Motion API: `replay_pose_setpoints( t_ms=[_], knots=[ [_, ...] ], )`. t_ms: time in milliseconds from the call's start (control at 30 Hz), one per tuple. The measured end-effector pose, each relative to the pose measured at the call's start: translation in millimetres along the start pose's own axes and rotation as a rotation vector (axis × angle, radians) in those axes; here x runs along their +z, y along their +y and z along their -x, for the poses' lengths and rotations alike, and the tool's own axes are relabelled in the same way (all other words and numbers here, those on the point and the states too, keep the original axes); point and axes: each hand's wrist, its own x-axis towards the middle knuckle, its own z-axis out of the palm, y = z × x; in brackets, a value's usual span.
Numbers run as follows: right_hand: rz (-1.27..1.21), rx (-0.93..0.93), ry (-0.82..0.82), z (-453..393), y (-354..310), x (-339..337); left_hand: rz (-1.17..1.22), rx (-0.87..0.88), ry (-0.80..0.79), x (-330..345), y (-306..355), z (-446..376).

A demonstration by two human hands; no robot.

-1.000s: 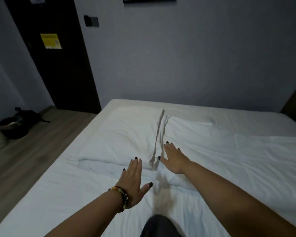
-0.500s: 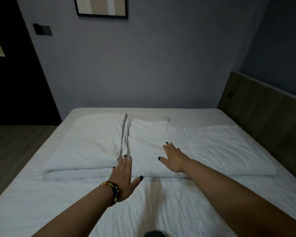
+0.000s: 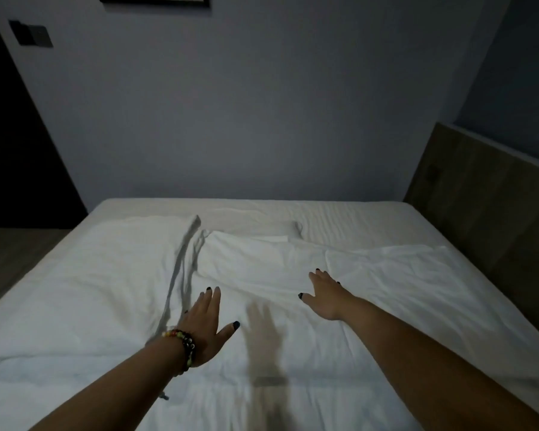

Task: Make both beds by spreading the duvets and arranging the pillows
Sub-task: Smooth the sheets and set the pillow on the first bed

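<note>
- White duvet (image 3: 293, 306) lies folded and rumpled across the bed (image 3: 355, 213), filling the centre and lower frame.
- Your left hand (image 3: 204, 328), beaded bracelet (image 3: 184, 343) at the wrist, is released, fingers straight, over the duvet beside a long crease.
- Your right hand (image 3: 324, 295) is released too, fingers spread flat on the duvet at centre right.
- A wooden headboard (image 3: 479, 213) stands at the right edge.

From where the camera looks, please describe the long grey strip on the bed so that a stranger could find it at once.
Start at the white bed against the grey wall. On the folded white duvet, the grey strip runs from the far side toward the left hand, ending beside its beaded bracelet. It alone is narrow and darker than the bedding.
</note>
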Motion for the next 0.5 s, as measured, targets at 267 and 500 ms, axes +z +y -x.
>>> replay_pose_setpoints(
  t_ms=[267,500],
  knots=[
    [-0.214,0.025,-0.066,-206,165,-6,-0.061,-0.135,-0.088,58,85,-235],
    [-0.253,0.098,-0.01,-321,246,3,-0.207,-0.198,-0.068,64,121,-380]
  ],
)
